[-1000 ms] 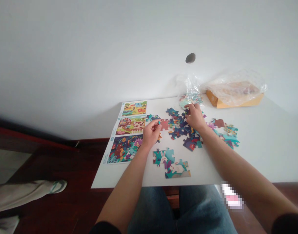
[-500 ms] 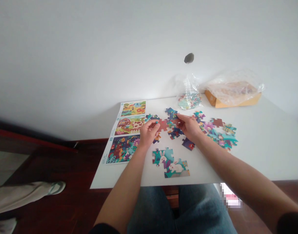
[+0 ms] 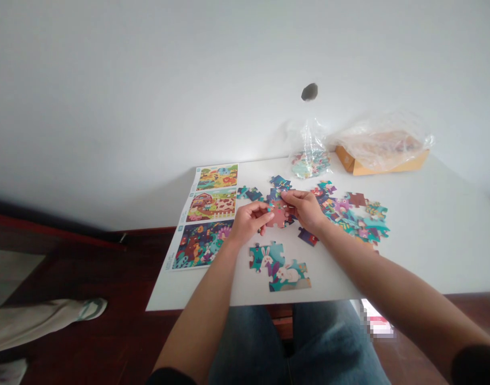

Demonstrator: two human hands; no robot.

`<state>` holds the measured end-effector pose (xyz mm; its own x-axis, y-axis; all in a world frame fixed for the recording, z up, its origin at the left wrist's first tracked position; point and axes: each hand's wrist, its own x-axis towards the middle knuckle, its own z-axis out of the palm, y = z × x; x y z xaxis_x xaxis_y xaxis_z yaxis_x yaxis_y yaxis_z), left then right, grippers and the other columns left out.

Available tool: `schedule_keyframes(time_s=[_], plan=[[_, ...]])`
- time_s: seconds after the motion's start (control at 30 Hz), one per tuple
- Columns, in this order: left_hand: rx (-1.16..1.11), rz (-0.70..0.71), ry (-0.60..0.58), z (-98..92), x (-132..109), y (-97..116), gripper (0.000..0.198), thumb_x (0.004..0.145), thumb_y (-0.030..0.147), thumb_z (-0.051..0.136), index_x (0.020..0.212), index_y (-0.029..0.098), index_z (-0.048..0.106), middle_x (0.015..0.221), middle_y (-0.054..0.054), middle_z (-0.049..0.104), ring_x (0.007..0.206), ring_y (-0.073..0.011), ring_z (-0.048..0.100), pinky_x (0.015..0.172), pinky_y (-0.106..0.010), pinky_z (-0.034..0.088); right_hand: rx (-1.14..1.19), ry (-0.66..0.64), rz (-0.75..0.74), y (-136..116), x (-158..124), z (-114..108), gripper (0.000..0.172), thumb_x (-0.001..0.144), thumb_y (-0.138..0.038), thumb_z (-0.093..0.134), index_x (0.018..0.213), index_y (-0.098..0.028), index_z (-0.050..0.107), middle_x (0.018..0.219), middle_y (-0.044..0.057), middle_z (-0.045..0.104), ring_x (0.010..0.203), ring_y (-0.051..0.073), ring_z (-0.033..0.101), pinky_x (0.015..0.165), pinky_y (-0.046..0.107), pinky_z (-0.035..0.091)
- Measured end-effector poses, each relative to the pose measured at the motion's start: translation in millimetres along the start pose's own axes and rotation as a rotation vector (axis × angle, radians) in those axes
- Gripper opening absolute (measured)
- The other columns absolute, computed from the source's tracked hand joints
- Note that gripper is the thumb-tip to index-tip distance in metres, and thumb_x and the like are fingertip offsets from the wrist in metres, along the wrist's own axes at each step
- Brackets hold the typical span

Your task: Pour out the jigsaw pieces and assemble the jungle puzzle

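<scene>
My left hand [image 3: 248, 222] is closed in a pinch on the left edge of a reddish-brown puzzle piece [image 3: 275, 218]. Facing it, my right hand [image 3: 306, 208] pinches the right side of a puzzle piece that meets or overlaps the brown one; fingers hide the exact join. Just behind both hands lie dark blue pieces [image 3: 280, 182]. Nearer me on the table, several pieces showing white rabbits [image 3: 289, 274] lie linked together. Mixed loose pieces [image 3: 365, 224] are heaped right of my right hand, and a dark piece with a red figure [image 3: 308, 236] sits under its wrist.
A sheet with three printed pictures [image 3: 207, 214] lies on the white table [image 3: 437, 240] at left. Toward the wall stand a clear bag of pieces [image 3: 311, 160] and a yellow box [image 3: 385, 163] under clear plastic. Another person's leg [image 3: 40, 323] shows at lower left.
My hands have come closer together. The brown piece in my left hand has moved right and slightly toward me, up against the piece in my right hand.
</scene>
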<state>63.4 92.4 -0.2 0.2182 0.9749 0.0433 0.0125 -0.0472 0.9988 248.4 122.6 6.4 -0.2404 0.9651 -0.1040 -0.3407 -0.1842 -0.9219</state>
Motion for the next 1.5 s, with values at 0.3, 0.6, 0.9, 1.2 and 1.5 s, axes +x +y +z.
schedule_keyframes(time_s=[0.3,0.6,0.9,1.2,1.5], plan=[[0.005,-0.011,-0.015,-0.8,0,0,0.027,0.077,0.038,0.077,0.084,0.016,0.064,0.060,0.005,0.060,0.036,-0.0084,0.053,0.037,-0.020,0.039,-0.223,0.021,-0.081,-1,-2,-2,0.042,0.075,-0.057,0.075,0.064,-0.018,0.066,0.058,0.000,0.061,0.048,0.012,0.053,0.047,0.025,0.043],[0.086,-0.100,-0.069,-6.3,-5,7,0.031,0.078,0.045,0.076,0.074,0.017,0.063,0.053,0.003,0.061,0.039,-0.0114,0.058,0.038,-0.020,0.043,-0.311,0.013,-0.003,1,-5,1,0.043,0.072,-0.058,0.076,0.062,-0.018,0.065,0.059,0.001,0.065,0.049,0.012,0.058,0.047,0.022,0.049],[0.462,-0.085,-0.003,-24.3,-10,8,0.035,0.091,0.046,0.060,0.076,0.017,0.072,0.057,-0.002,0.068,0.036,-0.0126,0.057,0.036,-0.022,0.038,-0.449,-0.074,0.088,12,-2,-1,0.035,0.076,-0.049,0.075,0.064,-0.019,0.063,0.065,0.004,0.072,0.054,0.016,0.066,0.049,0.026,0.055],[0.904,0.288,-0.073,-36.5,-7,-3,0.031,0.083,0.023,0.068,0.113,0.024,0.074,0.114,-0.008,0.067,0.106,-0.0242,0.065,0.097,-0.040,0.052,-0.713,-0.023,-0.026,12,0,-9,0.028,0.083,-0.042,0.067,0.064,-0.021,0.065,0.062,0.002,0.070,0.057,0.018,0.065,0.053,0.026,0.050],[0.984,0.395,0.042,-33.4,0,-19,0.027,0.091,0.019,0.057,0.112,0.023,0.073,0.115,-0.008,0.062,0.114,-0.0250,0.056,0.104,-0.045,0.044,-0.954,0.029,-0.099,1,-4,-5,0.035,0.087,-0.044,0.060,0.060,-0.021,0.058,0.060,0.001,0.067,0.058,0.016,0.061,0.055,0.026,0.041]])
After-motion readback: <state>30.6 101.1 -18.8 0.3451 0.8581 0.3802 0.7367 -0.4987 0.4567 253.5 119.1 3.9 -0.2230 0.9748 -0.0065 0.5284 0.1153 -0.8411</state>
